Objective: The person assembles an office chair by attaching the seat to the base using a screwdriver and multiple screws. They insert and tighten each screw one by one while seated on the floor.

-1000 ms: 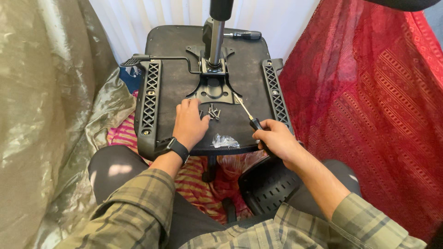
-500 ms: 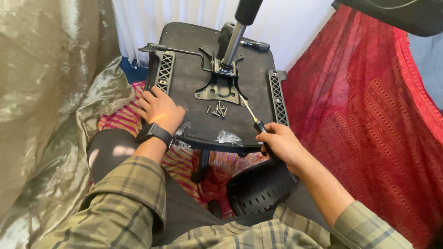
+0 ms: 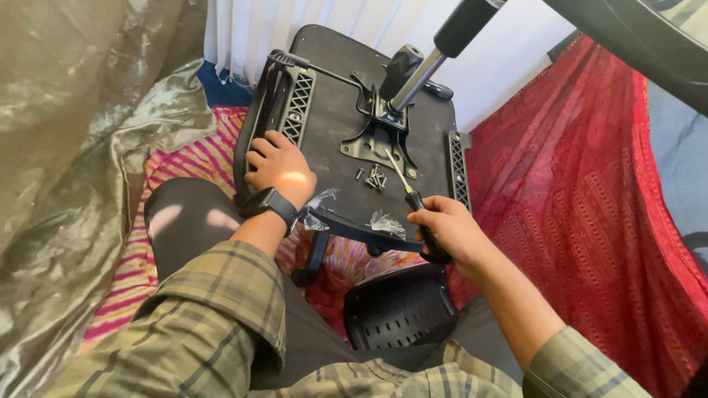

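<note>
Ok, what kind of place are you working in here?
Probably a room at home, not a workshop: white curtain behind, red patterned cloth and shiny olive cover draped around, and the upturned chair seat propped over a striped pink fabric.

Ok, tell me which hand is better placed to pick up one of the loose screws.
Left, probably. The right hand is shut on the screwdriver, so it is busy. The left hand only rests on the seat's side bracket, and the screws lie beside it.
</note>
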